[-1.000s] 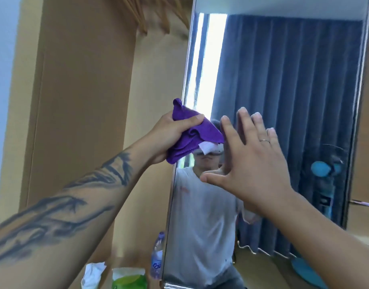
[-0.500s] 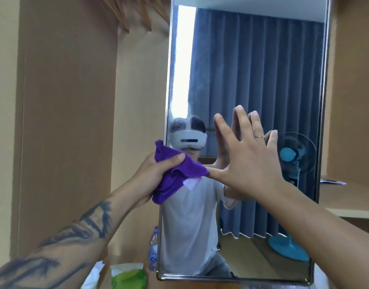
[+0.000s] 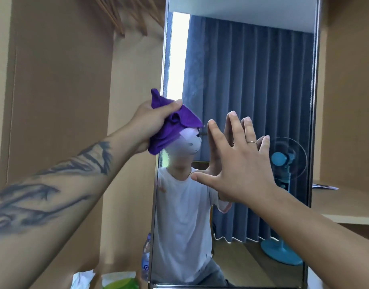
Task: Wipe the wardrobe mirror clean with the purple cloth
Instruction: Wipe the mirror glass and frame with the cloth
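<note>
Left hand (image 3: 152, 122) clenches purple cloth (image 3: 173, 126) against mirror (image 3: 252, 80); right hand (image 3: 239, 163) spread flat.

I am looking into a bedroom at home: a tan wooden wardrobe (image 3: 60, 80) with wooden hangers (image 3: 125, 15), and its tall framed mirror (image 3: 252, 80) reflecting long blue-grey curtains (image 3: 262, 65) and a turquoise pedestal fan (image 3: 283, 163) (plainly domestic things).

Soft daylight, bright window glare (image 3: 177, 55), slight blur.

Left hand (image 3: 153, 122) raised in a curled grip; right hand (image 3: 239, 163) splayed flat.
</note>
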Motion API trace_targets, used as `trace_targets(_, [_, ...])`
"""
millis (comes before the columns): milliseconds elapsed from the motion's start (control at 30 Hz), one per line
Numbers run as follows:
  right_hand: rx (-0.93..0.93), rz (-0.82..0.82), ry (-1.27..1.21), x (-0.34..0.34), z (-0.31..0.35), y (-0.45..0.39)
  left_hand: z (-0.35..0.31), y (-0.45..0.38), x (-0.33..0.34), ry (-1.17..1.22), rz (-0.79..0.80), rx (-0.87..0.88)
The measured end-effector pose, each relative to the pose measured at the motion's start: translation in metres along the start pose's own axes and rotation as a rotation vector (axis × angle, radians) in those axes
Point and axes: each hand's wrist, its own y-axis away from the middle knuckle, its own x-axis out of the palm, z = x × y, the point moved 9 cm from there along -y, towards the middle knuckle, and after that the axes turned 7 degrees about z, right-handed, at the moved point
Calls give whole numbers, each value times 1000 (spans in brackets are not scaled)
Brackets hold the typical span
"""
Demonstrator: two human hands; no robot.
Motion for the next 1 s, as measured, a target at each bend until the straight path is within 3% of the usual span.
trace_targets(133, [6, -21, 16, 3, 0, -1, 1, -7, 2, 36, 40, -7])
trace_targets(367, [9, -38, 27, 6, -1, 1, 74, 54, 1, 20, 130, -92])
trace_targets(600, [2, -114, -6, 12, -3, 9, 142, 131, 0, -65, 16, -124])
trace_targets(833, [10, -138, 8, 20, 2, 14, 108, 97, -1, -93, 3, -107])
trace_targets(1000, [-13, -245, -35, 28, 6, 25, 35, 35, -4, -104, -93, 22])
